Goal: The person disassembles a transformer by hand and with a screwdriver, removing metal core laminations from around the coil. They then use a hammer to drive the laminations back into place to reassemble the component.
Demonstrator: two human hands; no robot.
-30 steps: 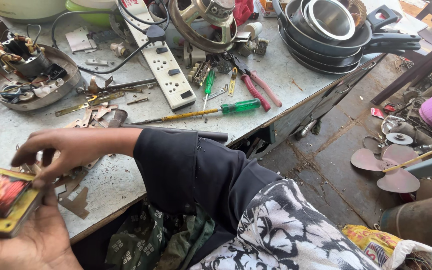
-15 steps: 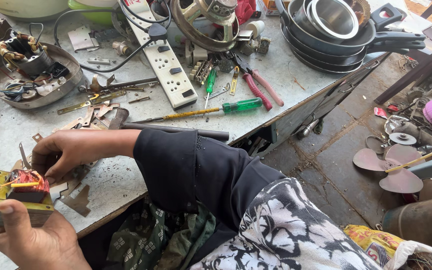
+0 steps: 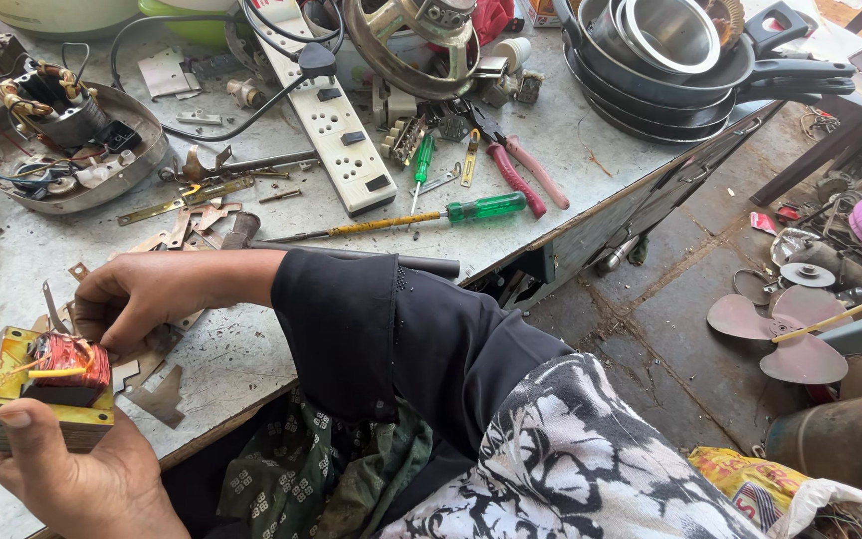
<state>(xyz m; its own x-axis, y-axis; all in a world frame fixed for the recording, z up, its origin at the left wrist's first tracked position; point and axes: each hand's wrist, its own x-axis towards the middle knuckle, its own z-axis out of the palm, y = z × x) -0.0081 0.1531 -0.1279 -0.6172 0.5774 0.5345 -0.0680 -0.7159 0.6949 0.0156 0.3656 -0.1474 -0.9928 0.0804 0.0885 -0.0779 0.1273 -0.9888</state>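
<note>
Cluttered grey counter (image 3: 571, 140): left hand (image 3: 72, 469) clamps the small transformer (image 3: 42, 389) at its near edge, right hand (image 3: 137, 299) pinches thin metal plates (image 3: 157, 394) beside it; sharp edges could cut fingers

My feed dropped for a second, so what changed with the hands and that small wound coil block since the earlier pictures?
The left hand tipped the transformer from its flat face towards the camera to its red winding up, and it sits slightly lower and nearer the bench. The right hand shifted little, fingers now at the block's edge among the metal scraps. The green screwdriver, power strip and stacked pans stayed put.
</note>
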